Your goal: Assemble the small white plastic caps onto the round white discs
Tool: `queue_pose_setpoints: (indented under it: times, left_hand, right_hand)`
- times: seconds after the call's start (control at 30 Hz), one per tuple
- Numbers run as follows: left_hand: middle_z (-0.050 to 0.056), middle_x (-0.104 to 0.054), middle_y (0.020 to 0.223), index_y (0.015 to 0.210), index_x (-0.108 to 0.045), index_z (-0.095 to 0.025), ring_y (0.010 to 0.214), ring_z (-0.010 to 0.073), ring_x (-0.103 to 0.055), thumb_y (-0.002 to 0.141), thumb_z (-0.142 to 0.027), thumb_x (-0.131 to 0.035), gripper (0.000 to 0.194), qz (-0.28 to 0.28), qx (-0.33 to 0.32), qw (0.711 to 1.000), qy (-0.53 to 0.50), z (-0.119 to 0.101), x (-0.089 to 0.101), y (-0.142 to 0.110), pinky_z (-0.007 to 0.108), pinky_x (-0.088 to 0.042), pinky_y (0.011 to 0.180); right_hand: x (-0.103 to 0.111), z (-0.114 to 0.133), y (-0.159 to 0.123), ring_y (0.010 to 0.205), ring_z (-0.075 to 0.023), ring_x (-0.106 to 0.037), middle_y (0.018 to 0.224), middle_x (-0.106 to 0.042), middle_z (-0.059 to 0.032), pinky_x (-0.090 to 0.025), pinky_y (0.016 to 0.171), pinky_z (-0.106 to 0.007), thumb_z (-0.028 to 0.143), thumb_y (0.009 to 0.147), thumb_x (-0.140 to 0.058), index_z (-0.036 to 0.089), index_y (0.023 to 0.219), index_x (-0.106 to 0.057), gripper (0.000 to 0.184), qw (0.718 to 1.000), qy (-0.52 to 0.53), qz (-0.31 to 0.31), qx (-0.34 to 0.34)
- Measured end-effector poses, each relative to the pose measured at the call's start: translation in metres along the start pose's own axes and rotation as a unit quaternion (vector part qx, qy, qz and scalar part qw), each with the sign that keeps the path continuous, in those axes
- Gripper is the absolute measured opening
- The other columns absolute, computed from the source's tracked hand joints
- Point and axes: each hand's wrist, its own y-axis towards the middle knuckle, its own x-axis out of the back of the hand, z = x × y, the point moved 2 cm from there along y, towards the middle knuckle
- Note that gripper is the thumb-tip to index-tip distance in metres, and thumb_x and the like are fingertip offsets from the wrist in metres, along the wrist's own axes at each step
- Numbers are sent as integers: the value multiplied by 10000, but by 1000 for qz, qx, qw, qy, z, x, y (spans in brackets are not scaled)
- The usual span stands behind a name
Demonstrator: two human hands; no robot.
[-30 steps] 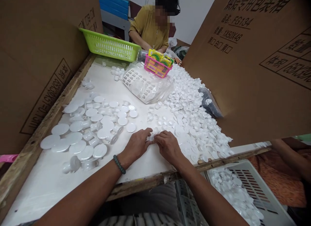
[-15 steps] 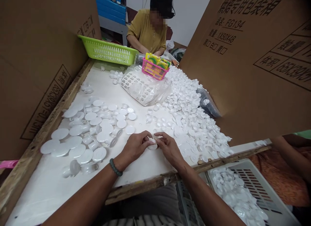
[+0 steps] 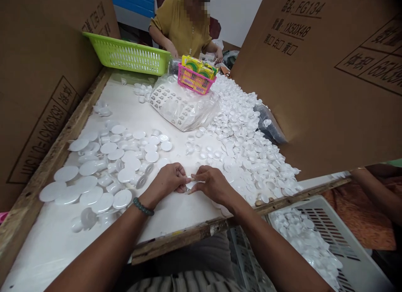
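Observation:
My left hand (image 3: 171, 179), with a beaded bracelet at its wrist, is closed in a pinch just above the white tabletop (image 3: 172, 216). Facing it, my right hand (image 3: 211, 184) grips from the other side with thumb and fingers. Between both sets of fingertips is a small white round plastic piece (image 3: 190, 184), partly covered by them. Larger white plastic discs (image 3: 91, 184), some with stems showing, lie in a loose group to the left. A heap of small white cup-shaped pieces (image 3: 245, 145) spreads to the right.
A clear plastic bag with printed sheets (image 3: 179, 105) lies farther back, near a pink basket (image 3: 194, 80) of yellow packets. A green basket (image 3: 132, 57) stands back left. Cardboard walls (image 3: 320, 95) flank the table. A grey crate (image 3: 354, 246) sits below right. Across sits a person (image 3: 182, 28).
My fingers have shifted their hold on the small piece, the left ones curling in more. The view has moved slightly. The person opposite has moved their hands apart.

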Motion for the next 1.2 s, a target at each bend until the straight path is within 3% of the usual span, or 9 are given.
queue_pose_setpoints:
  times: [0.2, 0.37, 0.53, 0.7, 0.87, 0.97, 1.03, 1.13, 1.2]
  left_hand:
    - [-34, -572, 480, 727, -478, -180, 439, 129, -566, 662, -317, -666, 242, -12, -11, 1000, 7, -4, -1, -3, 233, -470, 453]
    - [-44, -580, 585, 767, -495, -180, 467, 110, -565, 610, -326, -706, 301, -17, -42, 999, 2, -3, 0, -5, 214, -445, 460]
    - [-54, -553, 589, 734, -485, -173, 464, 101, -552, 586, -320, -713, 309, 9, -9, 1000, -1, -3, -1, -2, 218, -444, 463]
    - [-56, -545, 582, 738, -473, -180, 491, 121, -572, 616, -342, -687, 295, 17, -11, 999, 43, -3, -2, 0, 227, -439, 472]
    - [-46, -548, 598, 804, -495, -185, 483, 116, -530, 678, -390, -638, 280, -1, -69, 993, 96, -7, -2, -9, 235, -406, 472]
    - [-7, -595, 741, 899, -555, -203, 626, 140, -541, 721, -415, -605, 281, -75, -161, 960, 216, -15, -3, -22, 264, -418, 576]
    - [24, -611, 877, 957, -573, -218, 781, 176, -540, 740, -421, -596, 298, -80, -239, 926, 280, -19, -8, -28, 296, -425, 684]
    - [39, -604, 949, 975, -578, -223, 895, 207, -503, 784, -371, -564, 242, -42, -313, 885, 343, -19, -15, -29, 331, -412, 769]
    - [49, -599, 904, 940, -577, -203, 879, 217, -495, 804, -319, -535, 183, -77, -309, 866, 386, -15, -13, -26, 356, -407, 779]
  right_hand:
    - [-1, 5, -2, 755, -125, -546, 861, -600, -8, -416, 653, -234, 198, 707, -706, 241, 956, -665, 255, 1000, 22, -12, 13]
    - [-12, 7, -18, 697, -156, -532, 721, -581, -26, -406, 620, -262, 379, 714, -686, 161, 875, -650, 274, 992, -48, -92, -64]
    - [-20, 7, -27, 679, -140, -540, 741, -600, -24, -409, 612, -244, 359, 787, -620, 182, 994, -631, 272, 994, -26, -89, -61]
    - [-23, 12, -28, 712, -162, -543, 758, -612, -51, -418, 638, -271, 343, 818, -581, 163, 941, -639, 226, 990, -51, -110, -76]
    - [-16, 7, -30, 759, -172, -538, 778, -626, -41, -421, 650, -275, 371, 806, -591, 196, 964, -647, 242, 992, -45, -102, -57]
    - [0, -5, -34, 846, -203, -509, 887, -652, -71, -398, 739, -325, 317, 865, -509, 195, 1031, -626, 237, 978, -113, -166, -56]
    - [8, -12, -36, 870, -230, -483, 864, -660, -84, -370, 741, -351, 255, 873, -487, 188, 1030, -621, 217, 963, -181, -186, -74]
    - [7, -14, -35, 877, -245, -465, 803, -659, -80, -358, 727, -358, 162, 845, -498, 187, 940, -638, 171, 963, -225, -140, -57]
    - [2, -10, -33, 873, -238, -468, 796, -655, -69, -370, 743, -358, 132, 828, -510, 184, 921, -640, 168, 972, -203, -116, -35]
